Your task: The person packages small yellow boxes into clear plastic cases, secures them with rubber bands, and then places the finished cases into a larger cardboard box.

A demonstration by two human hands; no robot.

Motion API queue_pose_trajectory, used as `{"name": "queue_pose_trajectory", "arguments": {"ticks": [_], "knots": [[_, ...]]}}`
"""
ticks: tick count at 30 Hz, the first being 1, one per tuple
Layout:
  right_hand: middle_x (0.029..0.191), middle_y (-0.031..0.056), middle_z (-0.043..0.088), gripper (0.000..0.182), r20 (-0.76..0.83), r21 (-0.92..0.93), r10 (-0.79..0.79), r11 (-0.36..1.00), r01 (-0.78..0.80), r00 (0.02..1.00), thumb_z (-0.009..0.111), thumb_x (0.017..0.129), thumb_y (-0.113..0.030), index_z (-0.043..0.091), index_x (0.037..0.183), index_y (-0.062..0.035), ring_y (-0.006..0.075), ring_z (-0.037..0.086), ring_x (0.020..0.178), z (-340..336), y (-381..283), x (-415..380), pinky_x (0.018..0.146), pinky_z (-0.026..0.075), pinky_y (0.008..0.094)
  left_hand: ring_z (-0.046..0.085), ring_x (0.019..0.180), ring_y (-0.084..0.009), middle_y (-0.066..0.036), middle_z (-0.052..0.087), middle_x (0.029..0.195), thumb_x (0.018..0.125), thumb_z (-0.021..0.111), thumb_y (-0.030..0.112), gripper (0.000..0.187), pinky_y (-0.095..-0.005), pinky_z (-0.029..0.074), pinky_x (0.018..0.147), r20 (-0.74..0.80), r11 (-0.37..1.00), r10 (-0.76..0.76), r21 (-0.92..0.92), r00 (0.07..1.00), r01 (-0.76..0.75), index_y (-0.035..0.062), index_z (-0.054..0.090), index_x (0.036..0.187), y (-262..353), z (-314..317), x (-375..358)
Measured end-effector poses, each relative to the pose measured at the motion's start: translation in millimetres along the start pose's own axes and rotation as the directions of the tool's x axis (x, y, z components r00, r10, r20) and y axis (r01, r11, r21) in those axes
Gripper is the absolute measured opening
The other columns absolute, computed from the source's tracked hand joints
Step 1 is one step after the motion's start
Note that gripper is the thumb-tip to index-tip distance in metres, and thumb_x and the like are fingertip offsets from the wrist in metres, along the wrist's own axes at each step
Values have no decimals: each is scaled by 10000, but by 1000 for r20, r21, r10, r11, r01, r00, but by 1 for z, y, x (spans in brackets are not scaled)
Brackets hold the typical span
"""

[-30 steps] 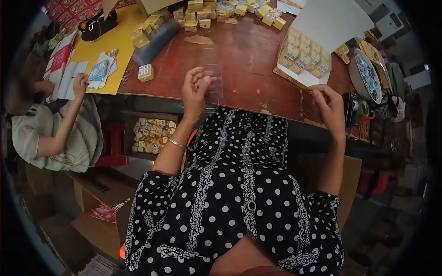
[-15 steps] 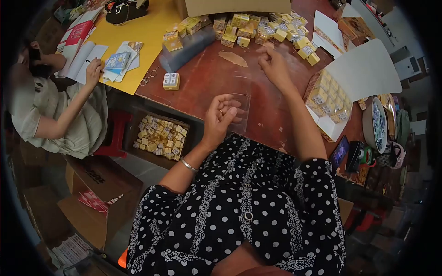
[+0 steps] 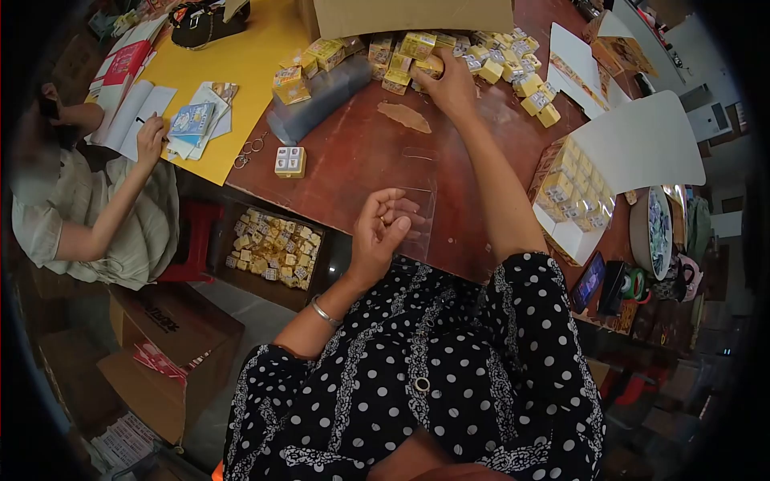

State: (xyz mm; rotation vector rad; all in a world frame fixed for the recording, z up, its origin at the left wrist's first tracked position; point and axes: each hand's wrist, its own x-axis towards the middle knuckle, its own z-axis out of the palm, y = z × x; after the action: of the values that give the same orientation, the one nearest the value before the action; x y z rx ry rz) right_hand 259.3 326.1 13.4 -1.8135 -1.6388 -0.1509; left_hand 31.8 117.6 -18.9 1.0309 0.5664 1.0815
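Note:
My left hand (image 3: 380, 236) is near the table's front edge, fingers curled and thumb raised, around a clear plastic sheet (image 3: 423, 204) that is hard to see against the red-brown surface. Farther off, my right hand (image 3: 451, 86) reaches into a pile of small yellow boxes (image 3: 499, 58) at the back. Its thumb and fingers close around a small yellow box (image 3: 429, 67) at the pile's near side. A single yellow box with a white four-panel top (image 3: 289, 162) sits apart on the left of the table.
A bluish stack of clear plastic (image 3: 319, 103) bears more yellow boxes. At right stands an open display carton (image 3: 573, 188) filled with boxes, near a phone (image 3: 589, 280). A low bin (image 3: 277, 248) holds loose boxes. On the left, another person's hand (image 3: 150, 140) writes in a notebook (image 3: 138, 116).
My right hand has moved left and down onto a yellow box in the pile. My left hand keeps its pose by the clear sheet. The whole view has shifted slightly.

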Motion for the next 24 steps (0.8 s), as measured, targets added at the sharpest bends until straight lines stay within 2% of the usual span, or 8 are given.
{"name": "queue_pose_trajectory", "arguments": {"ticks": [4, 7, 9, 10, 12, 16, 18, 24], "knots": [[1084, 176, 683, 627, -3, 77, -58, 995, 58, 998, 867, 761, -348, 605, 1244, -46, 330, 668, 965, -25, 10, -12, 850, 536, 422, 671, 1034, -224, -163, 594, 1197, 993, 614, 225, 483, -334, 590, 827, 9, 998, -17, -63, 1000, 17, -35, 417, 1349, 3, -1, -1], [1081, 130, 682, 550, 190, 265, 59, 958, -109, 980, 846, 806, -242, 589, 1241, -22, 227, 675, 985, -63, 15, -45, 842, 549, 355, 678, 1013, -225, -170, 600, 1189, 993, 611, 220, 478, -329, 593, 812, 8, 999, -11, -50, 1000, 11, -36, 418, 1348, 1, -1, 0], [1077, 76, 689, 562, 227, 571, -6, 811, -128, 974, 823, 827, -176, 568, 1310, -44, 150, 668, 918, -70, 31, -71, 798, 552, 306, 680, 1003, -223, -173, 607, 1180, 995, 607, 224, 467, -320, 596, 797, -3, 1000, -2, -29, 1000, 2, -39, 428, 1337, 2, 1, -1], [1077, 76, 689, 562, 228, 566, 10, 812, -141, 974, 823, 827, -176, 568, 1310, -44, 150, 668, 918, -82, 29, -83, 798, 552, 306, 680, 1003, -223, -173, 607, 1180, 995, 607, 224, 467, -320, 596, 797, 6, 999, -15, -31, 1000, 16, -39, 428, 1337, 1, 1, 0], [1082, 51, 680, 555, 451, 787, -15, 478, -390, 892, 755, 907, -176, 519, 1397, -68, 133, 661, 955, -113, 14, -104, 822, 552, 287, 679, 998, -223, -172, 612, 1169, 996, 604, 225, 457, -323, 599, 794, -1, 1000, 23, -5, 1000, -23, -41, 437, 1328, -1, -1, 1], [1203, 64, 640, 546, 567, 745, 46, 396, -536, 822, 676, 967, -172, 465, 1458, -56, 144, 645, 1066, -142, 7, -138, 855, 562, 276, 680, 987, -227, -165, 618, 1150, 998, 600, 219, 436, -331, 607, 778, -19, 999, 36, -10, 999, -36, -38, 450, 1316, -2, 1, 0], [1256, 71, 608, 564, 596, 782, 5, 222, -582, 803, 655, 978, -199, 438, 1482, -65, 145, 626, 1106, -151, 0, -153, 906, 546, 285, 681, 984, -227, -163, 619, 1150, 1000, 599, 221, 429, -332, 608, 776, -9, 999, 42, -10, 999, -42, -35, 454, 1312, -4, -1, 0], [1271, 66, 580, 570, 498, 787, -81, 460, -412, 863, 697, 900, -49, 454, 1416, -57, 143, 598, 1153, -160, 1, -186, 1020, 488, 311, 684, 978, -227, -160, 624, 1150, 1011, 586, 229, 403, -336, 612, 770, -6, 999, 41, 3, 999, -41, -26, 466, 1299, -4, -1, 0]]}}
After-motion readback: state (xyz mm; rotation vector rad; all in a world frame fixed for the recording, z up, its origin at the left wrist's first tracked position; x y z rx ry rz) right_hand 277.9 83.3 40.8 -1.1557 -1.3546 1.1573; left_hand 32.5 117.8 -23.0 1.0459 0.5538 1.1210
